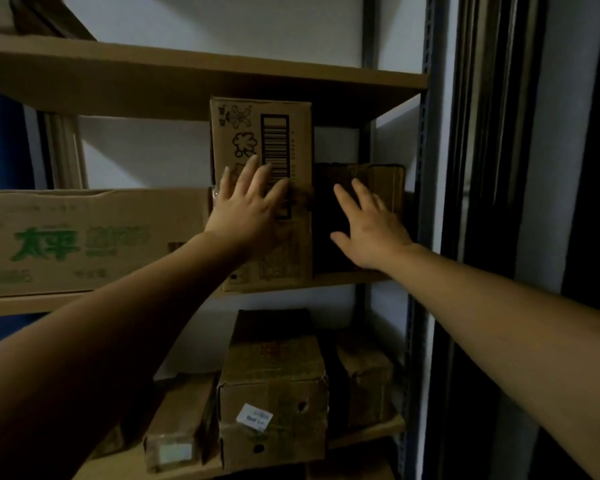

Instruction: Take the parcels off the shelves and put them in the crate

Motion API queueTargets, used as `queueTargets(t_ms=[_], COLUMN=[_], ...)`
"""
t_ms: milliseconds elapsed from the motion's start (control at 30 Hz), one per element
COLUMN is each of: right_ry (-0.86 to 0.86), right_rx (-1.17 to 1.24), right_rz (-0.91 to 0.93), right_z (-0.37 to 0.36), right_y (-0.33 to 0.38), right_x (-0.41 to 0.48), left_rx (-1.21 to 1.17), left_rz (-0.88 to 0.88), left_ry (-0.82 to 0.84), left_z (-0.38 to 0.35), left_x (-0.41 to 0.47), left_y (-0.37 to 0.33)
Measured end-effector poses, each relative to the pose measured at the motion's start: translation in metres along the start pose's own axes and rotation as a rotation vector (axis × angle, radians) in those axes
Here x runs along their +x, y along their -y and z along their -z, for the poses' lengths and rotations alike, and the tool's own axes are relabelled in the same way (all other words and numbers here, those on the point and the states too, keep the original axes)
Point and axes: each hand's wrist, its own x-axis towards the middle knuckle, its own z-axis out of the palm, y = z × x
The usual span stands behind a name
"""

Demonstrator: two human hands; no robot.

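A tall cardboard parcel with a barcode stands upright on the middle shelf. My left hand lies flat against its front, fingers spread and straight. To its right sits a shorter dark parcel on the same shelf. My right hand reaches in front of that dark parcel with fingers extended; whether it touches is unclear. No crate is in view.
A wide box with green print fills the left of the middle shelf. Several cardboard boxes sit on the shelf below. A metal upright bounds the shelving on the right, with dark panels beyond. An upper shelf board hangs overhead.
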Motion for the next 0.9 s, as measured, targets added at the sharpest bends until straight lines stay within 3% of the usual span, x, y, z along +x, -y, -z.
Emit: queueTargets(t_ms=[333,767,900], right_ry=[-0.031,0.059,0.004], right_rx=[0.042,0.084,0.162], right_rz=[-0.031,0.098,0.089], right_z=[0.029,0.015,0.011], right_y=[-0.085,-0.133,-0.132], right_x=[0.029,0.099,0.102], left_rx=[0.017,0.006,-0.005], left_rz=[-0.053,0.365,0.398], left_ry=[0.02,0.276,0.249], left_z=[-0.002,-0.028,-0.029], left_x=[0.071,0.152,0.151], left_y=[-0.083,-0.115,-0.115])
